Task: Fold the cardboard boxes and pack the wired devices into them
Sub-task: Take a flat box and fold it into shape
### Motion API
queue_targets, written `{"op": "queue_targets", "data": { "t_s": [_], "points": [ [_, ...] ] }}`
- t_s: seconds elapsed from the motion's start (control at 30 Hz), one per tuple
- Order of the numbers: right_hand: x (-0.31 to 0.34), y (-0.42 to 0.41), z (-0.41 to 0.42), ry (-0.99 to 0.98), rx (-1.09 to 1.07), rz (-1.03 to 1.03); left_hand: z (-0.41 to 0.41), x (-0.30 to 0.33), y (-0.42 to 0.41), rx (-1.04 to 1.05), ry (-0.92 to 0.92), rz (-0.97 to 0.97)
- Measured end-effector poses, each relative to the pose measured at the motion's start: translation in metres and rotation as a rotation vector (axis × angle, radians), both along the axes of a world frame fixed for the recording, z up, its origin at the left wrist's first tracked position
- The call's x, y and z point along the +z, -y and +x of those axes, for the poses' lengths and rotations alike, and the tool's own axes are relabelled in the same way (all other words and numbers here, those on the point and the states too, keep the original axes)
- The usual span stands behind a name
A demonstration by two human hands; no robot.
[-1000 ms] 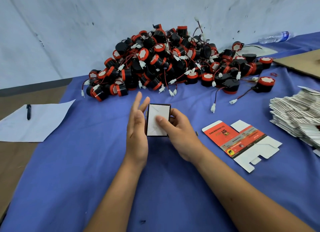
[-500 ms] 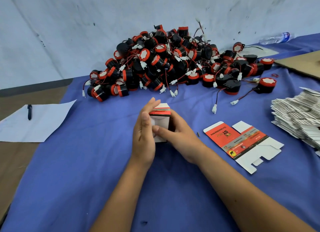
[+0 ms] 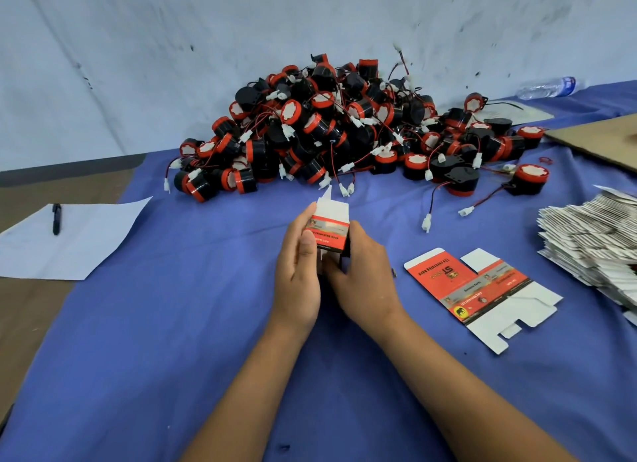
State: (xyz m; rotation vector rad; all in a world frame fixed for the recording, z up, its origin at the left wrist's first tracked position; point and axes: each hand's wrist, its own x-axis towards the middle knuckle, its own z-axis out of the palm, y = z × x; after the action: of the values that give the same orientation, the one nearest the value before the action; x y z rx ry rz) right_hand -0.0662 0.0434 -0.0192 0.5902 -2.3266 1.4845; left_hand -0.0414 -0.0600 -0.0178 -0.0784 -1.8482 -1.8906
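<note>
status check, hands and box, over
Both hands, left and right, grip the box. Top flaps open, nothing packed. Devices piled behind, path clear.

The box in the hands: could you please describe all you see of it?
The box is small printed cardboard, red and black with a grey band outside, white inside. It stands half folded above the blue cloth, top flaps open and pointing up. The left hand and right hand grip its sides.
</note>
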Motion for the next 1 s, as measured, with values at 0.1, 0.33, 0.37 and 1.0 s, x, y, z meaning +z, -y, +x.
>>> {"op": "queue_targets", "data": {
  "t_s": [0.1, 0.33, 0.37, 1.0],
  "points": [
    [0.004, -0.006, -0.002, 0.139, 0.179, -0.083, -0.002, -0.001, 0.0, 0.043, 0.029, 0.048],
    [0.008, -0.007, 0.004, -0.018, 0.253, 0.092, 0.001, 0.006, 0.016, -0.095, 0.213, 0.429],
    [0.008, -0.004, 0.006, -0.125, 0.205, 0.153, 0.002, 0.004, 0.012, -0.102, 0.222, 0.389],
    [0.035, -0.103, -0.114, 0.326, -0.489, 0.939, -0.007, -0.007, 0.014, 0.33, 0.152, -0.386]
  ]
}}
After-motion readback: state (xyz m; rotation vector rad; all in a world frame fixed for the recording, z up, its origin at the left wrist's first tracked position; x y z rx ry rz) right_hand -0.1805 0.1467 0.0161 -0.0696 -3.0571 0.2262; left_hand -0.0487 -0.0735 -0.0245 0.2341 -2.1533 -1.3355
